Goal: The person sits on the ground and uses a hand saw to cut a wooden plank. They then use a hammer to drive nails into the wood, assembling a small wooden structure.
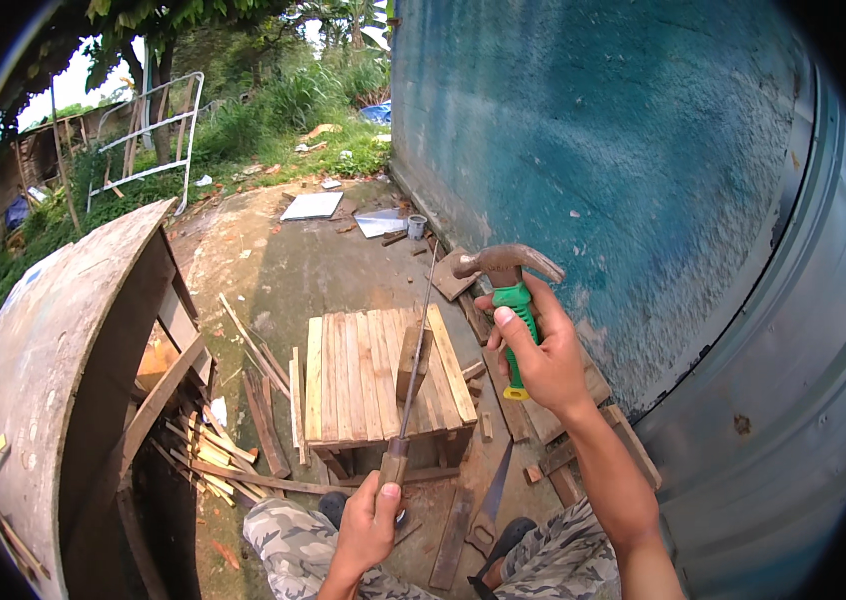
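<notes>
The left hand [367, 528] is closed around a long, thin wooden-handled tool [397, 460], perhaps a blade seen edge-on, over 1 slatted wooden stool [348, 385]; the right hand [549, 362] grips a green-handled claw hammer [511, 298], head up, near the blue wall [593, 150].

No text can be read; marks on the hammer head [503, 263] are illegible.

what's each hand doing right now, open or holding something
Left hand: closed around the wooden handle of a long thin tool.
Right hand: closed on the green-handled claw hammer.
</notes>
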Demonstrator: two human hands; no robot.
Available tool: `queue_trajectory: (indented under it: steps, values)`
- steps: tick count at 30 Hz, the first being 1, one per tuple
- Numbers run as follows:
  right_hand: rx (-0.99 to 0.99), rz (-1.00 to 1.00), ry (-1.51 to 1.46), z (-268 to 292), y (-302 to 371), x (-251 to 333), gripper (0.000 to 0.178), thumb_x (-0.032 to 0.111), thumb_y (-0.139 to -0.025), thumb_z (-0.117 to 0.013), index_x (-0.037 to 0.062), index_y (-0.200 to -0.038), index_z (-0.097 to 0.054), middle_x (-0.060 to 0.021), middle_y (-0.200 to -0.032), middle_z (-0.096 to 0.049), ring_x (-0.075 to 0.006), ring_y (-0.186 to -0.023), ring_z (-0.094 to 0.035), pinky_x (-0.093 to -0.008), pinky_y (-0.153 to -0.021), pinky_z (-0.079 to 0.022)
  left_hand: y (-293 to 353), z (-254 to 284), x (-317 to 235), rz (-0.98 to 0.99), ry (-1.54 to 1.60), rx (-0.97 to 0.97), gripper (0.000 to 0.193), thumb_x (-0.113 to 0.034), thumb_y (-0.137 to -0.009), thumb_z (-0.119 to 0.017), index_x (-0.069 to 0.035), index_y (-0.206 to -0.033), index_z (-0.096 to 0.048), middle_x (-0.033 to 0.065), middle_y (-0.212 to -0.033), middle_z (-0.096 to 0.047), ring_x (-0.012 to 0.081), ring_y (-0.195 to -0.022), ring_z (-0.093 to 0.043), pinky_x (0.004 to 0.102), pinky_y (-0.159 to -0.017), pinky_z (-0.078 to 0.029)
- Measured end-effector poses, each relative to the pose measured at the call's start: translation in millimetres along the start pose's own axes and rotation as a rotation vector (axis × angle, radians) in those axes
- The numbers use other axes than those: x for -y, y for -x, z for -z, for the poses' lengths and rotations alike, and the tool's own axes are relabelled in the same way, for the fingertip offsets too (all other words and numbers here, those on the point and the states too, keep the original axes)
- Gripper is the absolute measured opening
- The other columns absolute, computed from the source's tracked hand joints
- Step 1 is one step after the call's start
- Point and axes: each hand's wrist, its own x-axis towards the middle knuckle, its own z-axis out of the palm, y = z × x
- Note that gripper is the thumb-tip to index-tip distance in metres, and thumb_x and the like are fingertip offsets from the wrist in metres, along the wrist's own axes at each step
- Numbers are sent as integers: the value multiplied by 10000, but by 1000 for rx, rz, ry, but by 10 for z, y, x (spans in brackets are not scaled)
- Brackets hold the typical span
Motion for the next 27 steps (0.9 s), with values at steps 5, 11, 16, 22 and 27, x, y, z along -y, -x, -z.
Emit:
queue_trajectory:
  steps: [5,11,16,22,27]
  values:
    - [285,242,485,-65,33,63,363,171,-968,-662,-3,-1268,-555,-153,-886,-700,-315,-717,-681,-405,-647,-530,10,32,-39,31,29,-9,375,-359,-1065,-472,-22,-911,-527,67,-707,-545,168,-662,-513,336,-625,-435]
    - [217,405,600,-100,-58,339,257,138,-919,-713,3,-1109,-605,-187,-861,-684,-383,-749,-687,-406,-652,-528,13,94,-135,115,192,19,381,-369,-1084,-438,-52,-883,-503,7,-693,-522,77,-569,-446,264,-521,-376]
    - [109,535,485,-190,-155,360,278,138,-934,-708,-13,-1153,-628,-188,-884,-690,-376,-741,-693,-393,-648,-540,-15,98,-165,104,211,35,393,-377,-1090,-424,-55,-879,-501,-4,-686,-510,62,-520,-408,248,-482,-336]
    - [392,408,844,-206,-202,283,303,150,-922,-701,2,-1148,-563,-221,-883,-685,-419,-765,-680,-448,-632,-531,-79,65,-180,88,197,23,391,-370,-1091,-423,-52,-875,-496,-2,-686,-505,56,-516,-407,242,-472,-331]
    - [106,592,572,-136,-261,295,263,128,-916,-708,-11,-1103,-587,-206,-816,-677,-395,-707,-679,-424,-594,-517,-78,61,-215,107,272,49,376,-363,-1092,-423,-60,-879,-490,-7,-693,-498,48,-517,-396,231,-467,-323]
